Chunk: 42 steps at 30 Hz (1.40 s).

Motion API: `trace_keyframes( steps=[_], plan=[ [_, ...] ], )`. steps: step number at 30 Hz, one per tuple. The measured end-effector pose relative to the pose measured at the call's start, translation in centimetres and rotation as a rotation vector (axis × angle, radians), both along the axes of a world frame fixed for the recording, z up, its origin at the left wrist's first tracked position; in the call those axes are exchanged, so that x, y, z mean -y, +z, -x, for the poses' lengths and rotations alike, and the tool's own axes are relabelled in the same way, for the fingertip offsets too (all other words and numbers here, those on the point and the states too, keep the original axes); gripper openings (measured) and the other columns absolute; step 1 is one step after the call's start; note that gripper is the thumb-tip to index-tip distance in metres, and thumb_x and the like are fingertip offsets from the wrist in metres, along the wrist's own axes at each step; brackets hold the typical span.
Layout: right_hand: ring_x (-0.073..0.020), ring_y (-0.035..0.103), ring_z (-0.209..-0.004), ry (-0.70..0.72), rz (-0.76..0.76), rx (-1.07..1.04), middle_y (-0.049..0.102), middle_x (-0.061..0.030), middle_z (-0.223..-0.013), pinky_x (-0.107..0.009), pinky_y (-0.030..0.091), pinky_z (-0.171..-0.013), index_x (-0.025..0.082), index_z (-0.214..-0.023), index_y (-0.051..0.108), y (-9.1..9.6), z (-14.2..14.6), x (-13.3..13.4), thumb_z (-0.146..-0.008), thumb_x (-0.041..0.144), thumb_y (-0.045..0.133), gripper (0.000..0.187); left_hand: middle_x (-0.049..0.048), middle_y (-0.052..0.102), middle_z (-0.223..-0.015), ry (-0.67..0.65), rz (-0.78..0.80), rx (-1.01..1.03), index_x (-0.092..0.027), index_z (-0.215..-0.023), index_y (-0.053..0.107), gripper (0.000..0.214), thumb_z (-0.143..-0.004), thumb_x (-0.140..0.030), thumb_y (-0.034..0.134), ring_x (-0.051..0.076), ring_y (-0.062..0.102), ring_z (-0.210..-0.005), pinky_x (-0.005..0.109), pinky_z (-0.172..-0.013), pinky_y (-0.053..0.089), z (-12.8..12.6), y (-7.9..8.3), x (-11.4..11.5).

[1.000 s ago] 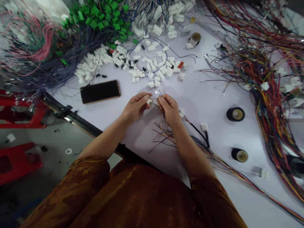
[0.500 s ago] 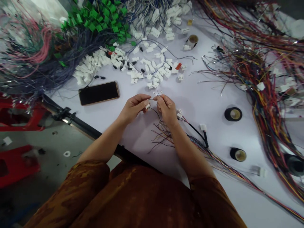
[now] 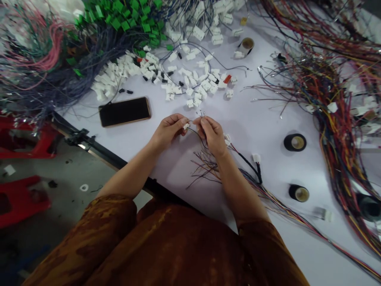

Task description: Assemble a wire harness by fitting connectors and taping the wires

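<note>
The white connector (image 3: 186, 126), pinched by the left hand (image 3: 169, 130) at its three o'clock, seems light, rigid, best gripped by its sides, while the right hand (image 3: 213, 136) pinches thin wires (image 3: 204, 114), probably floppy, best held near their tips

held connector (image 3: 186, 126): plastic | wire tips (image 3: 204, 114): shiny metal | phone screen (image 3: 125, 112): smooth | sleeve (image 3: 110, 222): cloth

Wire bundles (image 3: 329, 127) and heaped connectors (image 3: 205, 84) suggest a workshop.
</note>
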State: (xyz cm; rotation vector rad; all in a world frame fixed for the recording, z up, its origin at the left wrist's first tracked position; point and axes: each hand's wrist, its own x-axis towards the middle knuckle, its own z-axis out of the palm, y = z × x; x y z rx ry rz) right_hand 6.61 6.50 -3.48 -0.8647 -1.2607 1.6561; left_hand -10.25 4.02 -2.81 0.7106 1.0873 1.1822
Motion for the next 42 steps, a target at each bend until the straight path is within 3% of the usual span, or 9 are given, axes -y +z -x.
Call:
trace_keyframes(
  steps=[5, 9, 12, 21, 25, 28, 31, 35, 42],
  plan=[
    [-0.0069, 0.038, -0.052, 0.015, 0.042, -0.015, 0.055, 0.0021, -0.076, -0.025, 0.031, -0.048, 0.023, -0.087, 0.054, -0.4, -0.1, -0.3, -0.096, 0.057, 0.047, 0.036, -0.0007, 0.063, -0.068, 0.004, 0.019, 0.023, -0.016, -0.075, 0.068, 0.027, -0.075, -0.038, 0.083, 0.005, 0.056, -0.054, 0.015, -0.050, 0.046, 0.1, 0.1, 0.0],
    [-0.0066, 0.033, -0.051, 0.049, 0.055, 0.023, 0.047, 0.0055, -0.066, -0.023, 0.029, -0.048, 0.022, -0.091, 0.059, -0.1, -0.1, -0.2, -0.092, 0.049, 0.057, 0.027, -0.0012, 0.061, -0.064, 0.014, -0.052, -0.058, -0.017, -0.075, 0.069, 0.021, -0.080, -0.034, 0.079, 0.005, 0.054, -0.053, 0.016, -0.052, 0.046, 0.1, -0.1, 0.1],
    [-0.0064, 0.036, -0.056, 0.003, 0.043, 0.064, 0.045, 0.0056, -0.064, -0.021, 0.034, -0.053, 0.019, -0.081, 0.061, 0.3, 0.3, 0.0, -0.086, 0.037, 0.067, 0.020, -0.0013, 0.061, -0.061, 0.014, -0.110, -0.098, -0.016, -0.075, 0.069, 0.017, -0.082, -0.029, 0.077, 0.006, 0.054, -0.053, 0.017, -0.053, 0.047, 0.1, -0.1, 0.2],
    [-0.0085, 0.045, -0.065, -0.073, 0.104, 0.106, 0.050, 0.0030, -0.068, -0.021, 0.041, -0.059, 0.019, -0.077, 0.064, 0.6, 0.5, 0.0, -0.081, 0.036, 0.068, 0.019, -0.0021, 0.066, -0.078, 0.078, 0.039, 0.130, -0.018, -0.084, 0.071, 0.013, -0.080, -0.028, 0.079, 0.003, 0.058, -0.054, 0.015, -0.055, 0.051, 0.1, 0.2, -0.1],
    [-0.0088, 0.045, -0.065, -0.079, 0.045, 0.121, 0.052, 0.0029, -0.068, -0.022, 0.042, -0.063, 0.019, -0.076, 0.066, 0.7, 0.4, 0.1, -0.080, 0.034, 0.069, 0.016, -0.0019, 0.064, -0.073, 0.074, 0.039, 0.181, -0.017, -0.082, 0.071, 0.009, -0.083, -0.025, 0.076, 0.004, 0.059, -0.054, 0.015, -0.055, 0.051, 0.1, 0.0, -0.1],
    [-0.0090, 0.044, -0.066, -0.145, -0.013, 0.148, 0.052, 0.0028, -0.068, -0.023, 0.041, -0.062, 0.019, -0.072, 0.064, 0.6, 0.6, 0.2, -0.079, 0.032, 0.069, 0.016, -0.0010, 0.066, -0.075, 0.065, -0.013, 0.088, -0.018, -0.084, 0.072, 0.007, -0.083, -0.024, 0.075, 0.004, 0.059, -0.056, 0.015, -0.055, 0.051, 0.0, 0.1, 0.0],
    [-0.0083, 0.040, -0.061, -0.197, 0.041, 0.157, 0.045, 0.0042, -0.064, -0.023, 0.037, -0.057, 0.020, -0.069, 0.060, 0.8, 0.8, 0.5, -0.082, 0.034, 0.067, 0.021, -0.0010, 0.067, -0.072, 0.031, -0.123, -0.097, -0.019, -0.091, 0.075, 0.015, -0.077, -0.022, 0.079, 0.006, 0.059, -0.057, 0.018, -0.056, 0.050, -0.2, 0.4, 0.3],
    [-0.0066, 0.034, -0.053, -0.110, 0.091, 0.132, 0.038, 0.0062, -0.057, -0.022, 0.032, -0.050, 0.020, -0.069, 0.060, 1.0, 1.0, 0.5, -0.084, 0.042, 0.067, 0.028, -0.0004, 0.065, -0.065, 0.028, -0.224, -0.233, -0.017, -0.084, 0.075, 0.011, -0.077, -0.024, 0.080, 0.007, 0.058, -0.056, 0.019, -0.056, 0.050, -0.2, 0.6, 0.5],
    [-0.0084, 0.054, -0.058, -0.059, 0.244, -0.022, 0.056, 0.0015, -0.069, -0.023, 0.044, -0.053, 0.019, -0.088, 0.064, 0.5, -0.2, -1.0, -0.090, 0.065, 0.053, 0.047, -0.0002, 0.068, -0.073, 0.068, -0.092, 0.023, -0.016, -0.075, 0.068, 0.026, -0.076, -0.038, 0.082, 0.004, 0.057, -0.053, 0.016, -0.051, 0.048, 0.4, -0.1, -0.1]
  ],
)
